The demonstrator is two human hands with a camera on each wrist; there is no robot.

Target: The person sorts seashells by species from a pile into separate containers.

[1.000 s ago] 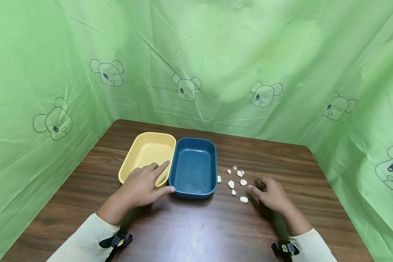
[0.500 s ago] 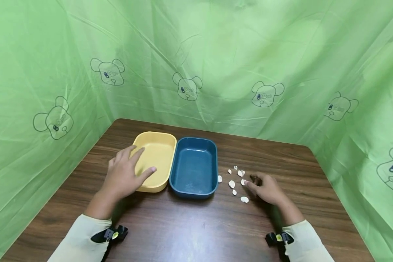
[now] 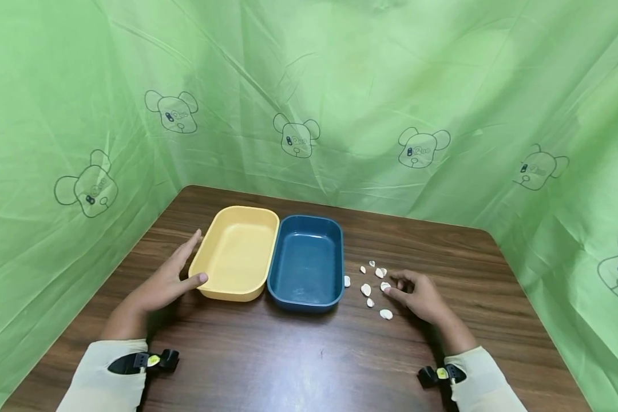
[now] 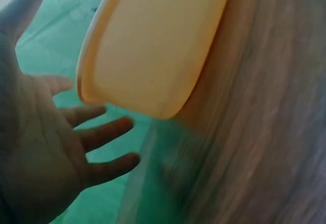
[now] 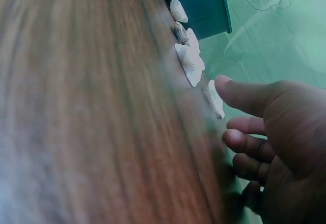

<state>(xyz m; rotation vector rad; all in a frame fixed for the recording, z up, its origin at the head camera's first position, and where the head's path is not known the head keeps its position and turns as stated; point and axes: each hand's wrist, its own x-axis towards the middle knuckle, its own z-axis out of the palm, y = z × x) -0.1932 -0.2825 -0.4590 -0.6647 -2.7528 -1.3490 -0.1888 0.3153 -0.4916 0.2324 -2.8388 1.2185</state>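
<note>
My left hand point(image 3: 162, 284) is spread at the near left corner of the yellow tray point(image 3: 198, 260), its thumb close to the rim; the left wrist view shows its fingers point(image 4: 109, 133) straight and holding nothing. My right hand point(image 3: 421, 298) hovers low over the table, beside a white seashell point(image 3: 384, 286). The thumb reaches the shell's edge in the head view, though contact cannot be made out. In the right wrist view the fingers bend loosely below the thumb, apart from it. Several more shells point(image 3: 365, 290) lie scattered to the left of this hand.
A blue tray point(image 3: 305, 304) stands right against the yellow one, and a shell point(image 3: 347, 281) lies at its right side. The brown wooden table point(image 3: 268, 355) is bordered by green cloth point(image 3: 355, 171) at the back and sides.
My left hand has come away from the trays' meeting rims and swung left to the yellow tray's outer corner. My right hand has shifted slightly left, closer to the shells.
</note>
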